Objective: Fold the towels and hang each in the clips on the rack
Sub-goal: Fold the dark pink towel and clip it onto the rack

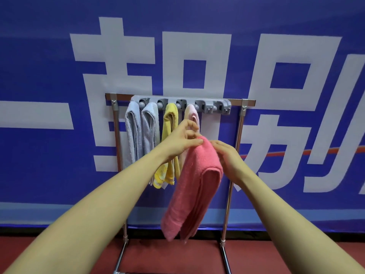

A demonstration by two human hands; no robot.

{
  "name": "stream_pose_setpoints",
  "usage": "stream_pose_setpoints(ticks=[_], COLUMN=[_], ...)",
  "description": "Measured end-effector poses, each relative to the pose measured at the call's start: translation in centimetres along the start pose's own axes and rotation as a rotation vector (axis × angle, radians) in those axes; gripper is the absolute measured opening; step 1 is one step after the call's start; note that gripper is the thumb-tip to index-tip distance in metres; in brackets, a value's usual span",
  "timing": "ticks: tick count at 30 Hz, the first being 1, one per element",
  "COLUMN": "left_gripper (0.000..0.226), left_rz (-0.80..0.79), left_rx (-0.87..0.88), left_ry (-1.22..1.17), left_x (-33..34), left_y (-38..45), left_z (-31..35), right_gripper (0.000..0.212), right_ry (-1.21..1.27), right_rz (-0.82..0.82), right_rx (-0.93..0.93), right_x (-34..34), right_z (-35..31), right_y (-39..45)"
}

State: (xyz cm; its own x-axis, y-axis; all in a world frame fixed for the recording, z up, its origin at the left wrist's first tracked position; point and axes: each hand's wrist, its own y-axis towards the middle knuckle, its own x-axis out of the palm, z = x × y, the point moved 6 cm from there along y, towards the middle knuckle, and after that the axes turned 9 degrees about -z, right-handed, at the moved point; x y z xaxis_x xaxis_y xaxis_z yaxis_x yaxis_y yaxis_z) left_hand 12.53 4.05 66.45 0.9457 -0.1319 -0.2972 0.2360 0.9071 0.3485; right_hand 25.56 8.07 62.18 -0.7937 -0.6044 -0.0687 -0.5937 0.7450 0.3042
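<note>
Both hands pinch the folded pink towel at its top fold, left hand and right hand either side, just before the rack, whose grey clip bar carries four hung towels.

Large white Chinese characters (cropped) on blue banner

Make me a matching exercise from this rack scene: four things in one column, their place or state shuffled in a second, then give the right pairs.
Things:
1. yellow towel
2. coral towel
3. light pink towel
4. rightmost clip

States:
A. holds nothing
B. held in both hands, off the rack
C. hangs third from the left
D. hangs fourth from the left, partly behind the left hand

Pairs: 1-C, 2-B, 3-D, 4-A
</note>
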Motion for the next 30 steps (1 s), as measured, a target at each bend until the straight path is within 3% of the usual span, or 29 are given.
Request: stream_pose_setpoints(ticks=[5,10,15,22,30], left_gripper=[0.029,0.032,0.008,0.015,0.017], left_rz=[0.026,0.143,0.13,0.177,0.235], left_rx=[0.012,-0.052,-0.116,0.02,-0.051], left_ry=[-0.029,0.048,0.132,0.412,0.678], left_x=[-0.6,-1.4,-1.3,-3.4,-7.6], left_y=[1.2,2.8,5.5,12.7,20.9], left_z=[0.1,-1.2,-2.0,0.1,-2.3], right_gripper=[0.016,0.013,0.015,0.01,0.012], right_ry=[0.068,0.032,-0.052,0.06,0.033], right_rz=[0.012,0.141,0.22,0.332,0.435], right_rx=[-0.028,-0.128,-0.189,-0.259,-0.241], right_x=[-0.4,-1.8,-3.7,-7.4,-11.0], right_z=[-0.9,-1.6,-2.9,-3.7,-1.5], right_y=[0.8,1.7,4.2,9.9,18.2])
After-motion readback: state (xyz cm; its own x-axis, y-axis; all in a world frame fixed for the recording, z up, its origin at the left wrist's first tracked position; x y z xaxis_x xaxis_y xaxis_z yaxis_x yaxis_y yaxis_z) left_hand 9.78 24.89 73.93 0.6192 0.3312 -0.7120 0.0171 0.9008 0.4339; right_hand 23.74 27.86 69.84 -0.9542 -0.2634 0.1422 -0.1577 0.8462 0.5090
